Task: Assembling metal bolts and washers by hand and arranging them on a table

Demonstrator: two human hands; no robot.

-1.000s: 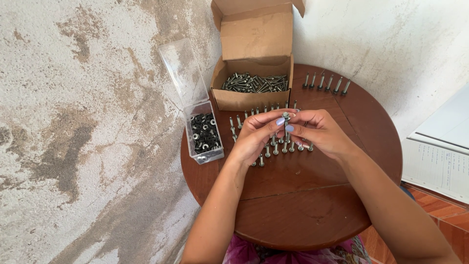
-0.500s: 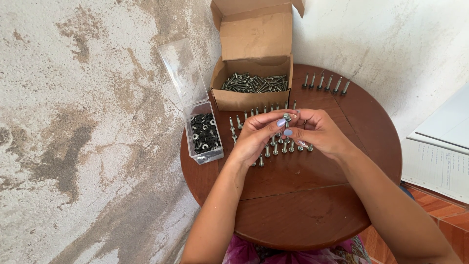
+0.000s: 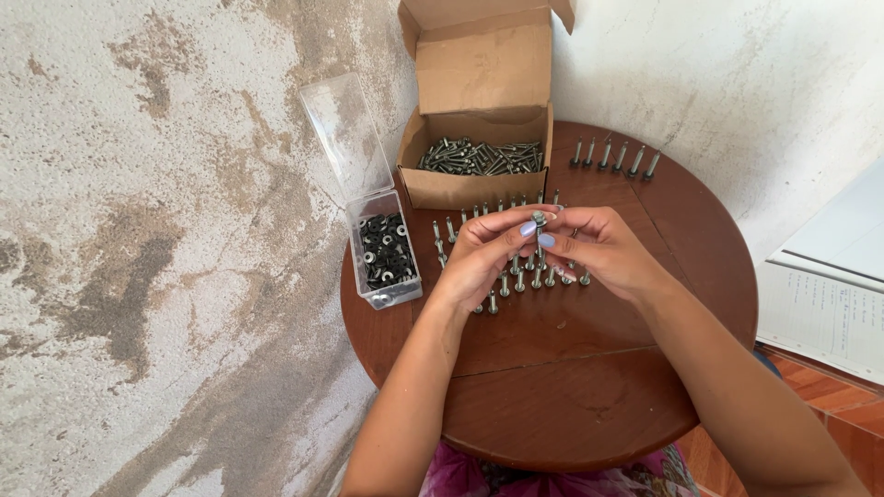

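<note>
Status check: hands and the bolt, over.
Left hand and right hand pinch one small silver metal bolt above round brown wooden table. Standing bolts crowd beneath.

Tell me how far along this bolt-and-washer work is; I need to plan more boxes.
Done: rows of upright grey metal bolts stand on the round brown wooden table, plus a short row at the far edge. In hand: left hand and right hand pinch one bolt. Left: many loose bolts in the open cardboard box and black washers in the clear plastic case.
</note>
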